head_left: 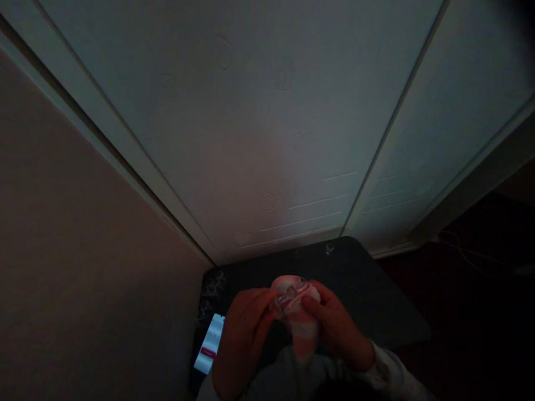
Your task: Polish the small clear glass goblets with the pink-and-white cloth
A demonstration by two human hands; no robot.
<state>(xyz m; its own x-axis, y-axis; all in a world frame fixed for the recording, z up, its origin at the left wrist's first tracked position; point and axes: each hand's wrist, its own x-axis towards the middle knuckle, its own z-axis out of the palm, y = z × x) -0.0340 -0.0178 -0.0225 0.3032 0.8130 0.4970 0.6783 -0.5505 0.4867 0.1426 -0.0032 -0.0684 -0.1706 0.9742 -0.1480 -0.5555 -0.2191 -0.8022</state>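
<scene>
Near the bottom centre, both hands meet at a pale, pinkish-lit item (pixel 304 326) that looks like soft cloth or a wrap; what it is cannot be made out. My right hand (pixel 336 323) grips its right side, thumb on top. A small clear transparent piece (pixel 288 297) lies against the item's upper part. My left hand (pixel 246 328) has its fingertips closed at the left edge of this clear piece, and the exact grip is dim. Part of the item hangs down between the hands.
A dark table (pixel 355 284) stands against white panelled doors (pixel 251 139). On it are a small clear piece (pixel 330 248) at the back, several clear pieces (pixel 214 283) at the left, and a white packet (pixel 210 342) with a red mark. A brownish wall (pixel 83 250) rises at the left.
</scene>
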